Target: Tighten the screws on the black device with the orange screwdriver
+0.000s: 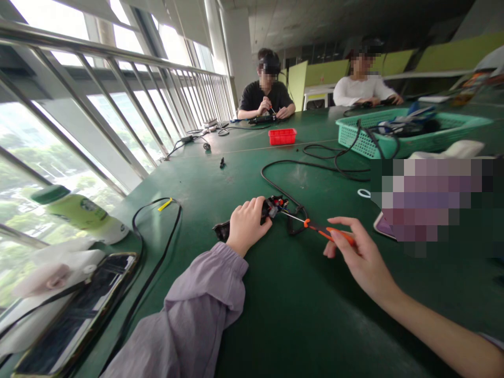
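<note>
My left hand (247,224) is wrapped round an opened black electrical device (277,205) and presses it against the green tabletop. Red parts and thin wires lie bare at its right end, while the black end of its casing sticks out left of my wrist. Between the thumb and fingers of my right hand (360,254) is a screwdriver (327,231) with an orange and black handle. Its metal shaft points left, and the tip reaches the bare wiring; whether it sits in a screw cannot be made out. A black power cord (271,170) runs close behind the device.
A green basket (352,137) of tools and cables stands back right, near a small red tray (282,137). Two people sit across the table (205,184). Along the left lie a phone (79,310), a bottle (81,212) and a black strap (157,262).
</note>
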### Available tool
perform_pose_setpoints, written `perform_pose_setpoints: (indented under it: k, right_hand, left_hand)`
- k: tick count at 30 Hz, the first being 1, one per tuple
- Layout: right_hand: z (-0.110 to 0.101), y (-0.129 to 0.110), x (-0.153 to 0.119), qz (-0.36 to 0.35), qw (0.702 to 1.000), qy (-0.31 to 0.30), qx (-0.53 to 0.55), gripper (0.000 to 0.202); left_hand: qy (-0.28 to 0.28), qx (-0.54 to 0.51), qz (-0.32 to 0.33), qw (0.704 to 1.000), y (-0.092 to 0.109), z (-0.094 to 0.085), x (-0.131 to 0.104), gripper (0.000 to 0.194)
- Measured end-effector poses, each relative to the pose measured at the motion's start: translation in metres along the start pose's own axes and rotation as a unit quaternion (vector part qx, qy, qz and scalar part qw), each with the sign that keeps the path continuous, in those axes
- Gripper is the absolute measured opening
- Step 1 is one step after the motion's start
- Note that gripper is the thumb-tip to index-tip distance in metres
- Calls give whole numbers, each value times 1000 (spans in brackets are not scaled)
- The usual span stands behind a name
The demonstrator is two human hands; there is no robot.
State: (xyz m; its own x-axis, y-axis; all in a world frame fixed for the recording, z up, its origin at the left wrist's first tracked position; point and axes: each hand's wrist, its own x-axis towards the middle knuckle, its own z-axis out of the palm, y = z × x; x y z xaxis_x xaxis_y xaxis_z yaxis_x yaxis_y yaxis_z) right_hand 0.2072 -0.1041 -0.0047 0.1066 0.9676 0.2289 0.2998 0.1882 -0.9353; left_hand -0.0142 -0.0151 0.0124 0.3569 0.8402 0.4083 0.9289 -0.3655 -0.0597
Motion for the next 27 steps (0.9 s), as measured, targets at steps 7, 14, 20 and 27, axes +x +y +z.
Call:
perform_pose_setpoints:
  k: [7, 14, 20, 27]
  right_hand:
    - [2, -2, -2, -52, 997, 62, 14, 33]
    - [0, -2, -2, -13, 1000, 10, 19, 30]
    - [-1, -2, -1, -47, 996, 70, 3, 33]
    - [0, -1, -2, -19, 999, 10, 24, 30]
  left_hand:
    - [4, 2, 4, 1000, -1, 2, 0, 36]
    - [3, 0, 4, 1000, -1, 2, 0, 37]
    - [2, 3, 3, 1000, -1, 1, 0, 37]
    - [8, -1, 5, 1000, -1, 2, 0, 38]
